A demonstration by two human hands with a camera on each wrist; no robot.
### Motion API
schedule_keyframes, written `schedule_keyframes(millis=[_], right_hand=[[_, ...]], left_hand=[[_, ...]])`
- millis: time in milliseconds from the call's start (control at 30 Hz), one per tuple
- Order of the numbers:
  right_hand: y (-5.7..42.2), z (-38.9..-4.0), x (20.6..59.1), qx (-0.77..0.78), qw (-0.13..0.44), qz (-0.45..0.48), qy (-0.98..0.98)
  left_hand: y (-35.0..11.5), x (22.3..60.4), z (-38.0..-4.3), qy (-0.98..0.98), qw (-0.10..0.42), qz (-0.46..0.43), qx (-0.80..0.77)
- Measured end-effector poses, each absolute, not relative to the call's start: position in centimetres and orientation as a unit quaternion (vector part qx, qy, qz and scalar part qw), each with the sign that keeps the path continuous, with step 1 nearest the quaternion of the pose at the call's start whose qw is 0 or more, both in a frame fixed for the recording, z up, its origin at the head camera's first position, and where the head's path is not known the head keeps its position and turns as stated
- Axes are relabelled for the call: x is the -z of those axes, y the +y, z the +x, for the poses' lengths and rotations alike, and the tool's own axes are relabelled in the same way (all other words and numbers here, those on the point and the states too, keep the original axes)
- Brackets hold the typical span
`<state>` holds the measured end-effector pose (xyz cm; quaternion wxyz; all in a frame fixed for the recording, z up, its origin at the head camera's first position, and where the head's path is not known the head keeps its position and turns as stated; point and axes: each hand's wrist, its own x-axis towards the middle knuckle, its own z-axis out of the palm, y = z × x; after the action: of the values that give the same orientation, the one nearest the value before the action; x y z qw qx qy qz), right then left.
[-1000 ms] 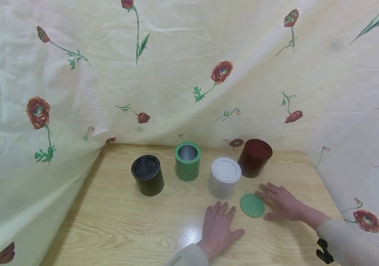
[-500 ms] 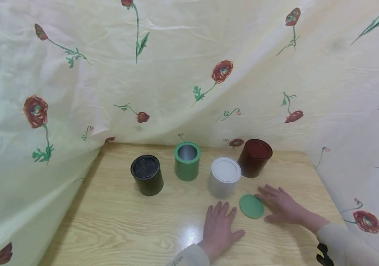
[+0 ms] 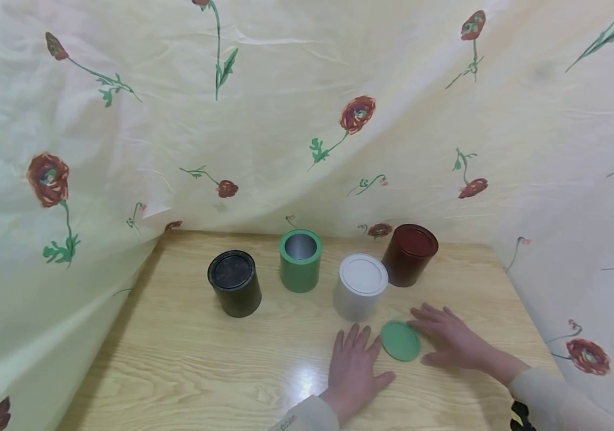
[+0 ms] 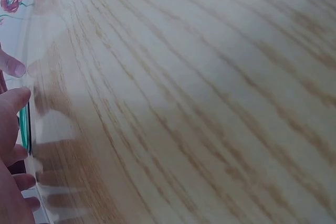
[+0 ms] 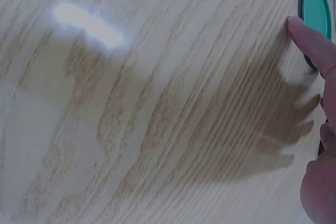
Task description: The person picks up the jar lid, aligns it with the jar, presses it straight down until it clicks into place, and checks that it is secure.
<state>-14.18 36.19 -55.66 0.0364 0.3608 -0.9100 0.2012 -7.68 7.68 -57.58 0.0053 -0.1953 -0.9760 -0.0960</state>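
A round green lid (image 3: 401, 341) lies flat on the wooden table between the two hands. My right hand (image 3: 453, 340) is at its right side, fingers spread and loosely bent, with a fingertip at the lid's edge. My left hand (image 3: 355, 370) is spread, palm down, just left of the lid; its fingertips come close to the rim. Neither hand grips anything. Behind them stands a green can (image 3: 301, 263) with its top uncovered, showing a grey inside. In the right wrist view, the lid (image 5: 317, 11) shows beyond the right thumb.
A black can (image 3: 235, 284), a white can (image 3: 360, 287) and a dark red can (image 3: 410, 256), all with covered tops, stand around the green can. Flowered cloth (image 3: 263, 120) hangs behind and at both sides of the wooden table (image 3: 193, 365).
The green lid has slid a little towards me and to the left, closer to my left hand. My right hand has shifted slightly the same way. The head view has turned slightly.
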Motion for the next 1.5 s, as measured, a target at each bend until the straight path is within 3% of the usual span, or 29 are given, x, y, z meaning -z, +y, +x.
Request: schedule_keyframes(millis=[800, 1100, 1500], right_hand=[[35.2, -13.4, 56.2, -0.188, 0.046, 0.380, -0.905], [35.2, -13.3, 56.7, -0.211, 0.076, 0.412, -0.883], [34.0, -12.8, 56.3, -0.216, 0.055, 0.406, -0.886]], left_hand=[[7.7, 58.0, -8.0, -0.976, 0.021, -0.189, 0.105], [7.5, 57.7, -7.9, -0.976, 0.017, -0.190, 0.105], [7.5, 58.5, -8.2, -0.977, 0.024, -0.187, 0.098]])
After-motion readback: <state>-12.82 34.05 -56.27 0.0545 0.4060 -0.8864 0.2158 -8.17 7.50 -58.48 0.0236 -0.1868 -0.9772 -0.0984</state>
